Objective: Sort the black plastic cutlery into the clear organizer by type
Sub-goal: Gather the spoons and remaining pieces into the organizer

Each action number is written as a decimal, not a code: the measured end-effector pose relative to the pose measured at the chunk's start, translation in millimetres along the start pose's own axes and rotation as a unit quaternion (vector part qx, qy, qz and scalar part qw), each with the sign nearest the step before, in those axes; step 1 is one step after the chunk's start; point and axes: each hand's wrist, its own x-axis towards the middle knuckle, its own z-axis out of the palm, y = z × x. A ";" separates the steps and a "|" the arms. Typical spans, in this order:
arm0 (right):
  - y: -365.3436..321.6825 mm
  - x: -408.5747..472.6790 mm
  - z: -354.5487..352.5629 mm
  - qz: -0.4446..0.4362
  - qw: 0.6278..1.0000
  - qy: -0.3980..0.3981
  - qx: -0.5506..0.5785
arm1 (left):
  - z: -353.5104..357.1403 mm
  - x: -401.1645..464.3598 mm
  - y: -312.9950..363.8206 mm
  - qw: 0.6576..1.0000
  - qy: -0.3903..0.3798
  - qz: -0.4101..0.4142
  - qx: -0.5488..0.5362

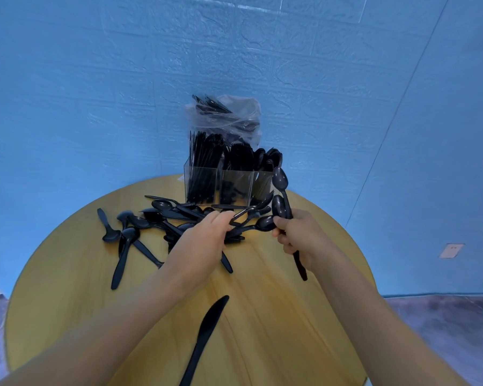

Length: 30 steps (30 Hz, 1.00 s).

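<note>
I see a round wooden table [262, 316] carrying everything. At its far edge stands the clear organizer [229, 185], with a loose heap of black cutlery [162, 218] spread just in front of it and to the left. One black knife [204, 338] lies alone near me, well apart from the heap.

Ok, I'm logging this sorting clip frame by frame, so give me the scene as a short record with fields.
surface: round wooden table
organizer: clear, at the table's far edge, three compartments already holding cutlery
bag: clear plastic, behind the organizer, cutlery inside
loose pile: spoons and other pieces, in front of the organizer
lone knife: near the table's front edge
left hand: pinching a piece from the pile
right hand: gripping a bunch of spoons
</note>
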 end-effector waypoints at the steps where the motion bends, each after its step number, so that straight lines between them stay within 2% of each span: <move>1: -0.6 0.6 1.1 0.004 1.000 0.002 0.008 | -0.4 -1.9 1.5 1.000 -0.007 0.007 -0.005; 8: -2.1 2.3 6.8 0.020 0.999 0.029 0.038 | 4.6 -6.1 5.9 0.999 -0.045 0.022 -0.001; 12: -1.8 2.1 6.0 0.030 0.990 0.030 0.137 | 6.3 -9.1 0.8 0.998 -0.055 0.028 0.011; 20: 3.6 -5.1 20.9 0.034 0.964 0.057 0.258 | 9.9 -17.1 -5.5 1.000 0.007 0.007 -0.023; 25: 0.6 -3.7 39.2 0.036 0.978 0.065 0.195 | 15.9 -19.3 -12.0 1.000 0.015 -0.011 -0.022; 30: -4.4 3.0 55.1 0.046 0.981 0.040 0.184 | 20.3 -18.9 -9.6 0.998 0.039 0.049 -0.024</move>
